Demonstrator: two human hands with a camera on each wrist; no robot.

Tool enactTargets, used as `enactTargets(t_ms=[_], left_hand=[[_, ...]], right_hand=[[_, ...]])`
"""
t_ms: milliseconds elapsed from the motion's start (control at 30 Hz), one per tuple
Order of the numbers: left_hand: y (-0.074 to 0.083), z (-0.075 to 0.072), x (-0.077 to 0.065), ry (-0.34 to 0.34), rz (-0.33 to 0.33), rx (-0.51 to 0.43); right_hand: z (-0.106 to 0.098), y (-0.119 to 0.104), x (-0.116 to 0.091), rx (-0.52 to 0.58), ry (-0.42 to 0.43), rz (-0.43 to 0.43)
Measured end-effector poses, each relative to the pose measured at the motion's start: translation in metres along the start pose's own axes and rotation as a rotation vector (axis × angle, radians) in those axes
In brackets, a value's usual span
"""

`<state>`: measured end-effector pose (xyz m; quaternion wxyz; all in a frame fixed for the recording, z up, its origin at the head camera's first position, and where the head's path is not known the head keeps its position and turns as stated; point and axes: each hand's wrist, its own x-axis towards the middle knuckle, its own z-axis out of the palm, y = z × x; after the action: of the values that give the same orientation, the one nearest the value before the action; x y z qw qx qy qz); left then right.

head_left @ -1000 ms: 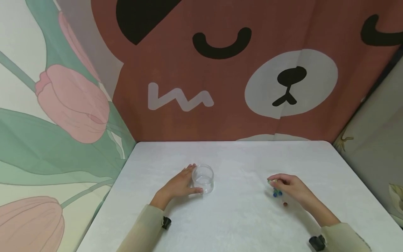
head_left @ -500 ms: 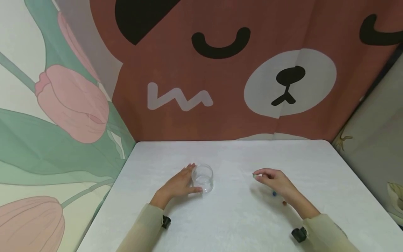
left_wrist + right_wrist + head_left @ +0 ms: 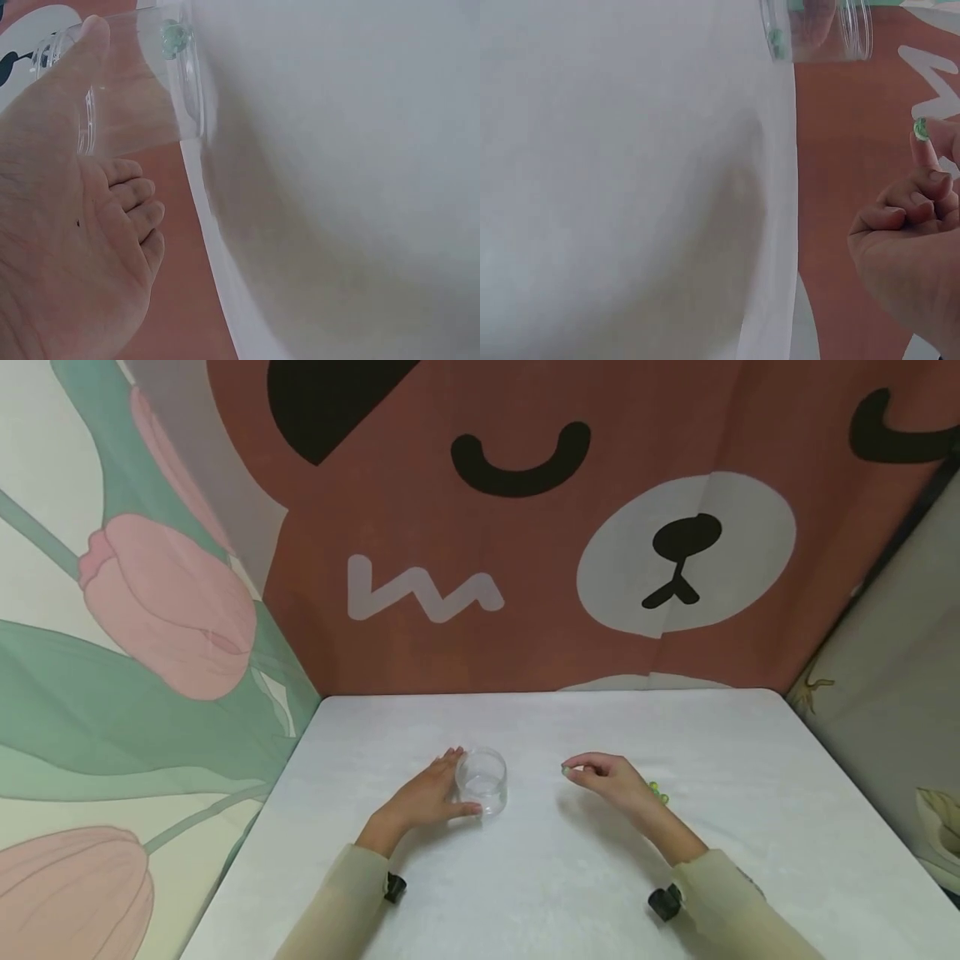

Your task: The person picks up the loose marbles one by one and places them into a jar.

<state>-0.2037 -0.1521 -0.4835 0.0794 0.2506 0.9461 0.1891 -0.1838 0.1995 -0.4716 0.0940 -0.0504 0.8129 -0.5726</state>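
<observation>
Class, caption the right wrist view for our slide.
Right hand pinches a roundish green piece, apart from a clear cylindrical jar.

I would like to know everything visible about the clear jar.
The clear jar is short, round and colourless, of glass or plastic, with straight walls and an open top. It stands upright on the white table. The left hand is around its side, thumb touching its wall. A green bead shows near its base, seemingly inside.
</observation>
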Motion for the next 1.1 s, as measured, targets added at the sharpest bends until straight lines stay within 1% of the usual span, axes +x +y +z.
enactTargets(t_ms=[133,267,467,633,833,933,1100], left_hand=[[-0.001,0.002,-0.001,0.003,-0.003,-0.02],[-0.002,0.003,-0.002,0.005,-0.004,-0.018],[0.0,0.004,-0.001,0.015,-0.003,-0.035],[0.002,0.003,0.001,0.03,0.002,-0.035],[0.002,0.003,0.001,0.031,-0.012,-0.04],[0.0,0.004,0.001,0.027,-0.022,-0.041],[0.0,0.004,0.002,0.025,-0.016,-0.044]], right_hand=[[0.013,-0.005,0.005,0.047,-0.01,-0.007],[0.024,-0.009,0.009,0.076,-0.01,-0.015],[0.036,-0.018,0.015,0.073,0.016,-0.008],[0.043,-0.024,0.021,0.092,0.031,-0.044],[0.053,-0.027,0.025,0.093,0.003,-0.061],[0.057,-0.028,0.027,0.1,-0.004,-0.084],[0.065,-0.03,0.031,0.101,-0.009,-0.121]])
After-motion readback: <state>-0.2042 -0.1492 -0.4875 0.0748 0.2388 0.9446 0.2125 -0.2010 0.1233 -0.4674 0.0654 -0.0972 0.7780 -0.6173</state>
